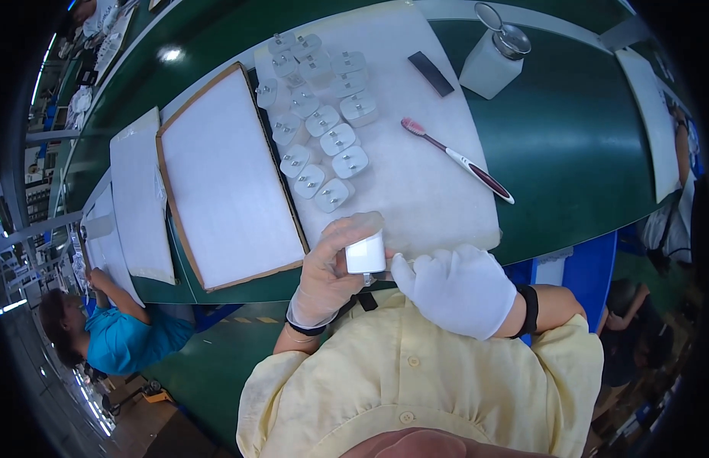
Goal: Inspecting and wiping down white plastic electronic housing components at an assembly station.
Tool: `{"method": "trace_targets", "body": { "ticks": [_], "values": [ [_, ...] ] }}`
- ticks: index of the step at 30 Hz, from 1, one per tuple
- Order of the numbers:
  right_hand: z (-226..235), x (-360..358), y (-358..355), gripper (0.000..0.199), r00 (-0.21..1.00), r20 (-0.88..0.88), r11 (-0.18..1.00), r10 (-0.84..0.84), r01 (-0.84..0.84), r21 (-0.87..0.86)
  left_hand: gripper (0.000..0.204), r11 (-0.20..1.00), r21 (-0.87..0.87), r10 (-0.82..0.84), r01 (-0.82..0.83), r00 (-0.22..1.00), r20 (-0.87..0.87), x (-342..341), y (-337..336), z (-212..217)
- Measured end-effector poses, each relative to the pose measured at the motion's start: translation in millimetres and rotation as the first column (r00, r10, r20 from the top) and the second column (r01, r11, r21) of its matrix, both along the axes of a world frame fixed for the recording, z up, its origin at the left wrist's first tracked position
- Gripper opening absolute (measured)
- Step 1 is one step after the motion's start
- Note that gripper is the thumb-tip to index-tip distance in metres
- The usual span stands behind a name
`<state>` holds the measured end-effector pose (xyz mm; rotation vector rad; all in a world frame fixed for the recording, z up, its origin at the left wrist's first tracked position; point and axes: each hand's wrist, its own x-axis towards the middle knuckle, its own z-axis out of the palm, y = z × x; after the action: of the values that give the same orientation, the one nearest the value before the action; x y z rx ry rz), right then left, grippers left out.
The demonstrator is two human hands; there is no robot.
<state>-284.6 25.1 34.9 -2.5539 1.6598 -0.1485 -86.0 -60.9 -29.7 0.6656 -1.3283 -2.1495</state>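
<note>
Your yellow shirt [415, 382] fills the near edge, w/ both gloved hands just above it. Left hand [327, 275], thin clear glove, is closed around a white plug adapter [366, 254], fingers wrapped over its top and left side, held just off the near edge of the white mat [415, 191]. Right hand [457, 288], white cloth glove, sits right beside it, fingertips touching the adapter's right lower corner; can't tell if that hand is actually pinching anything. Just beyond the grip, approx. two rows of matching white adapters [324, 122] lie on the mat, prongs up, running away from you. Right of those and farther out, a pink-headed toothbrush [457, 159] lies diagonally, and beyond it a small black pad [431, 73]. Past the mat's far right corner stands a white dispenser bottle [492, 61] w/ a metal top, on the green table [568, 137]. Left of the grip, a cardboard-edged white tray [224, 175] butts against the mat. Farther left and lower, another person in a blue shirt [129, 340] sits at the table.
</note>
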Motion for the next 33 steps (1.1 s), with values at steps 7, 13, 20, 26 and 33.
{"method": "trace_targets", "body": {
  "ticks": [7,13,20,26,33],
  "values": [
    [-2.8,-3.2,1.2,0.033,0.999,0.04,1.0,0.021,-0.021,0.01,0.074,0.999,-0.013,-0.034,0.034,0.999,0.024,1.8,-1.0,-1.0],
    [-1.9,-3.2,2.2,0.032,0.999,0.035,1.0,0.012,-0.012,-0.016,0.074,0.999,-0.021,-0.034,0.035,0.999,0.008,4.1,-1.6,-3.7],
    [-3.5,-2.8,3.9,0.033,0.999,0.033,1.0,0.008,-0.008,0.002,0.074,0.999,-0.036,-0.021,0.021,1.0,-0.007,4.1,2.0,-4.9],
    [-5.4,-3.1,4.5,0.035,1.0,0.02,0.999,0.018,-0.017,-0.028,0.074,0.999,-0.02,-0.046,0.047,0.998,0.039,4.8,2.3,-1.9],
    [-6.8,-5.2,4.1,0.035,0.991,0.129,0.996,0.039,-0.049,0.076,0.074,0.997,-0.014,-0.071,0.072,0.997,0.038,5.8,3.4,0.2]
  ]
}}
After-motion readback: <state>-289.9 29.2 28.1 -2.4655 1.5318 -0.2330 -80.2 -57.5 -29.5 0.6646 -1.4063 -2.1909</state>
